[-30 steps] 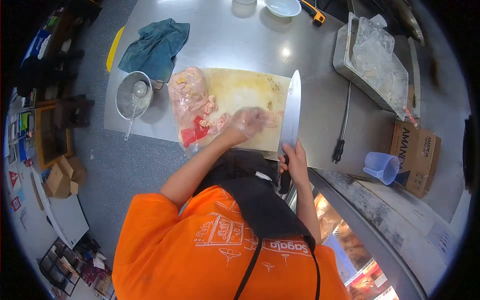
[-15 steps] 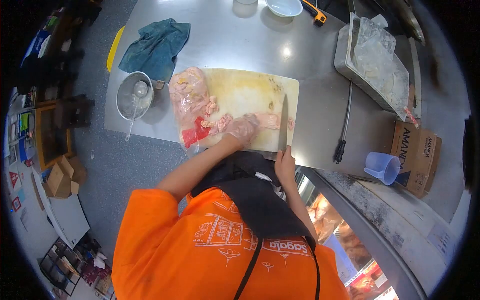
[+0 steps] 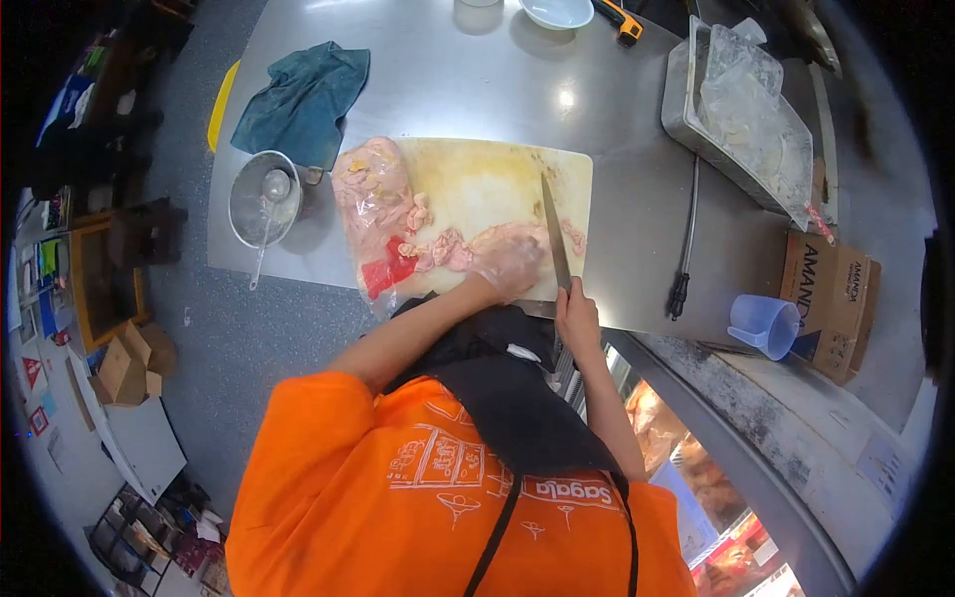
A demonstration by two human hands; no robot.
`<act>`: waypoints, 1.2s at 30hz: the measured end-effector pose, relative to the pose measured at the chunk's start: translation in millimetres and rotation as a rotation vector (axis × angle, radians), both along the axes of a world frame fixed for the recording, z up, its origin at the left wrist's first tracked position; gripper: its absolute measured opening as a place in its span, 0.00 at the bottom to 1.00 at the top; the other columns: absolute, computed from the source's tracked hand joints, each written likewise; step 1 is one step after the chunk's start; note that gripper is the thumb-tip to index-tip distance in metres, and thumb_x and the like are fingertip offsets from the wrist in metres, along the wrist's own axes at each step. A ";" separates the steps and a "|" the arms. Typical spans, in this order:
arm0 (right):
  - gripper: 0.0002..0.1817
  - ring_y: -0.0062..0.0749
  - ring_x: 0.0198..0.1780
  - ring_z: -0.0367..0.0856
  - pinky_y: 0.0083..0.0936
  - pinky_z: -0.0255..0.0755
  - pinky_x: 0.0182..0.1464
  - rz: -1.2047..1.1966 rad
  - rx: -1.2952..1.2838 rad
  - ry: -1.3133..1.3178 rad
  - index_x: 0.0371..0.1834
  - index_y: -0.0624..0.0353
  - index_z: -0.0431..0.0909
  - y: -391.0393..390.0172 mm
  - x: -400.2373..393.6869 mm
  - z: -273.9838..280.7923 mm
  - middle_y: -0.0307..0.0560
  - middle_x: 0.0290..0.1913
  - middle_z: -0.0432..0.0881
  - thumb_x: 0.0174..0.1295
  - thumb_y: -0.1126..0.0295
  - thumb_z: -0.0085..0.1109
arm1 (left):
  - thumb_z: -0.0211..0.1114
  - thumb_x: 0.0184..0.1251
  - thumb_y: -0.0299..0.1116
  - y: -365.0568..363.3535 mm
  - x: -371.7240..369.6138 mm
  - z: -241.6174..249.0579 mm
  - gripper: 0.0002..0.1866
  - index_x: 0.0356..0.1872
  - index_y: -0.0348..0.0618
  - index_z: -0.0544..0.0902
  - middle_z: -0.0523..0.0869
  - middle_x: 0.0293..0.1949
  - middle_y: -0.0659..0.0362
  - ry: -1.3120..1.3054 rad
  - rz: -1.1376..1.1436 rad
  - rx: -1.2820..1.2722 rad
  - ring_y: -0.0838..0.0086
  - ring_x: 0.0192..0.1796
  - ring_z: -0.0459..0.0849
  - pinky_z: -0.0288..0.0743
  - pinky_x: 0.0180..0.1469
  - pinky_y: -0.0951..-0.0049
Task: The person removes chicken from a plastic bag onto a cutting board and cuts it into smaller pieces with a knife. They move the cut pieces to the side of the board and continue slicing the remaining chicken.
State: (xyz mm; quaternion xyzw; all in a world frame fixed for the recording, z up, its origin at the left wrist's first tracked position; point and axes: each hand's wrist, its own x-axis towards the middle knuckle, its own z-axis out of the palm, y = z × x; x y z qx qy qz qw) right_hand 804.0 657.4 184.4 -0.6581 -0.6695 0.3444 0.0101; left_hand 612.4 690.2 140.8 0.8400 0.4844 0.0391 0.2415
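Note:
My left hand (image 3: 509, 267), in a clear plastic glove, presses on a strip of pale pink raw meat at the front of the white cutting board (image 3: 477, 184). In my right hand (image 3: 579, 318) is the handle of a long knife (image 3: 555, 229). Its blade points away from me, tilted a little left, across the right end of the strip. Small cut pieces (image 3: 573, 237) lie right of the blade. More crumpled raw meat (image 3: 448, 249) lies left of my left hand, beside a clear plastic bag of raw meat (image 3: 373, 194) with a red patch.
A metal pot (image 3: 267, 214) with a ladle (image 3: 277, 186) and a teal cloth (image 3: 308, 99) are at left. On the right are a black-handled rod (image 3: 686, 239), a metal tray (image 3: 686, 124), a plastic jug (image 3: 764, 323) and a cardboard box (image 3: 831, 308). A white bowl (image 3: 557, 12) stands at the back.
My left hand has slid right along the meat, towards the knife. The blade's tip has swung left, so the knife is now more slanted.

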 end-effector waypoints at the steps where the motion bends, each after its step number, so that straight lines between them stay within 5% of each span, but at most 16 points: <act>1: 0.12 0.72 0.33 0.81 0.62 0.73 0.36 0.049 0.020 -0.025 0.52 0.58 0.66 1.7 -0.3 -1.0 0.71 0.28 0.81 0.74 0.63 0.48 | 0.58 0.63 0.33 1.1 10.2 -17.0 0.14 0.46 0.38 0.83 0.85 0.44 0.49 -0.019 0.070 0.095 0.58 0.49 0.85 0.80 0.52 0.60; 8: 0.11 0.70 0.32 0.81 0.62 0.73 0.36 0.139 0.034 -0.063 0.51 0.58 0.66 9.8 8.3 -6.0 0.69 0.27 0.81 0.74 0.64 0.47 | 0.59 0.62 0.31 -7.8 -2.9 -38.2 0.15 0.48 0.37 0.82 0.86 0.41 0.50 -0.008 -0.002 0.156 0.59 0.45 0.87 0.83 0.45 0.63; 12: 0.10 0.69 0.32 0.81 0.61 0.73 0.35 0.131 0.036 -0.078 0.49 0.58 0.66 7.7 -3.5 2.8 0.68 0.26 0.81 0.74 0.64 0.47 | 0.59 0.61 0.30 -12.4 -12.5 -26.9 0.15 0.48 0.38 0.82 0.86 0.43 0.49 0.089 -0.009 -0.005 0.58 0.48 0.86 0.82 0.50 0.61; 14: 0.10 0.67 0.30 0.82 0.59 0.76 0.35 0.237 0.048 -0.076 0.49 0.58 0.66 8.5 -4.5 0.2 0.66 0.26 0.82 0.74 0.64 0.46 | 0.60 0.57 0.31 -14.2 -14.3 -32.5 0.11 0.40 0.40 0.82 0.83 0.45 0.50 -0.186 0.066 0.295 0.56 0.45 0.84 0.79 0.49 0.60; 24: 0.10 0.70 0.31 0.81 0.61 0.72 0.35 0.325 0.014 -0.089 0.49 0.59 0.66 22.3 -4.3 -7.7 0.68 0.26 0.81 0.75 0.64 0.47 | 0.60 0.59 0.34 -22.4 -23.1 -40.8 0.11 0.40 0.43 0.83 0.82 0.47 0.52 -0.239 0.046 0.277 0.58 0.46 0.82 0.77 0.51 0.60; 30: 0.11 0.71 0.32 0.80 0.62 0.71 0.36 0.179 0.001 -0.066 0.49 0.60 0.65 34.1 -8.0 -2.1 0.70 0.26 0.80 0.75 0.64 0.47 | 0.59 0.61 0.34 -23.2 -31.9 -30.1 0.09 0.39 0.43 0.82 0.82 0.47 0.51 -0.212 -0.010 0.228 0.57 0.46 0.82 0.77 0.52 0.59; 36: 0.11 0.73 0.33 0.80 0.63 0.69 0.35 0.068 0.000 0.047 0.48 0.61 0.65 3.3 -3.8 -8.7 0.71 0.27 0.80 0.76 0.63 0.46 | 0.58 0.62 0.33 -6.3 -14.0 -10.6 0.12 0.43 0.42 0.81 0.82 0.46 0.49 -0.217 0.196 0.061 0.54 0.48 0.83 0.77 0.53 0.57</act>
